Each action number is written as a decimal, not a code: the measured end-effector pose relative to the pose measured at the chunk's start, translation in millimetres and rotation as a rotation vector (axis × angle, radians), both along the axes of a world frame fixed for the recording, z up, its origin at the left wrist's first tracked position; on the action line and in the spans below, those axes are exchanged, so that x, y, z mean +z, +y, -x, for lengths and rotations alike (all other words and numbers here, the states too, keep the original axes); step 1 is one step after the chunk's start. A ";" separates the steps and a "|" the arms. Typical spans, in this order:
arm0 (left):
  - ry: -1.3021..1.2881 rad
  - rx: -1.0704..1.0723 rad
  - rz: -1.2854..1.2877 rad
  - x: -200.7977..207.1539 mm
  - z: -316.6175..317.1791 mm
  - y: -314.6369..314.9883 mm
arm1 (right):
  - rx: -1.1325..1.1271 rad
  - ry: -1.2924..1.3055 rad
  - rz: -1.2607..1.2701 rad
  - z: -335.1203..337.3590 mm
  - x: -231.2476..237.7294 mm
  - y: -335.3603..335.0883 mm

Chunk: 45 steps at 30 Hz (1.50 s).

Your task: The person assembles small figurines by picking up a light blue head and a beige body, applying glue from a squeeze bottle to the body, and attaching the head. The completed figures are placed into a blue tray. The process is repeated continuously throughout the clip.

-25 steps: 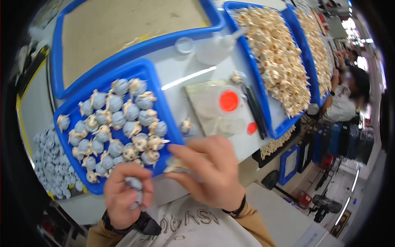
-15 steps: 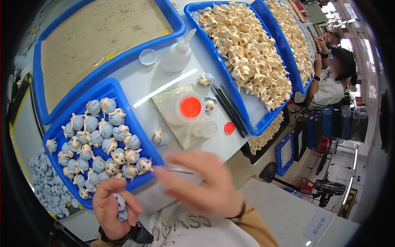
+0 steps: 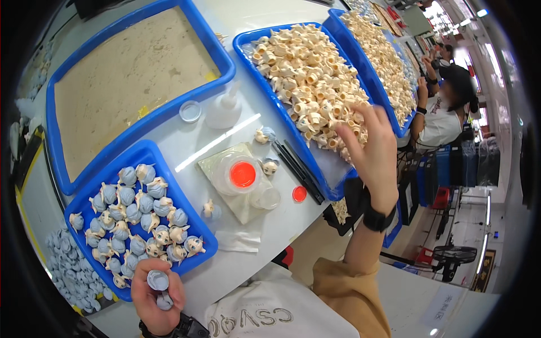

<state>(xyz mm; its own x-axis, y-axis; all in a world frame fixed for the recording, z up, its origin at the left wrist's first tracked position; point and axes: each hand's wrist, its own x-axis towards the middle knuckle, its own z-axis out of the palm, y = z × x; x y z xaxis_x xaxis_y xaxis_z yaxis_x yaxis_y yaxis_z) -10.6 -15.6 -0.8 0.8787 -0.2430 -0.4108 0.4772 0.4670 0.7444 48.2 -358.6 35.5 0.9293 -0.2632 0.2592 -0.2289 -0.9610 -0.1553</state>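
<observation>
Selection seemed underway: right hand (image 3: 376,156) spread fingers over cream heads (image 3: 310,79), likely needing one pinched; left hand (image 3: 147,305) curled fingers round grey-blue pieces (image 3: 158,280).

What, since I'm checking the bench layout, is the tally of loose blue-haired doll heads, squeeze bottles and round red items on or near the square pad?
Loose doll heads: 3
Squeeze bottle: 1
Round red items: 2
Total: 6
</observation>
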 end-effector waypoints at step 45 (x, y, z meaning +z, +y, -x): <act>-0.124 -0.659 -0.231 14.6 -5.2 8.3 | 0.793 -0.042 -0.849 68.1 -13.8 151.1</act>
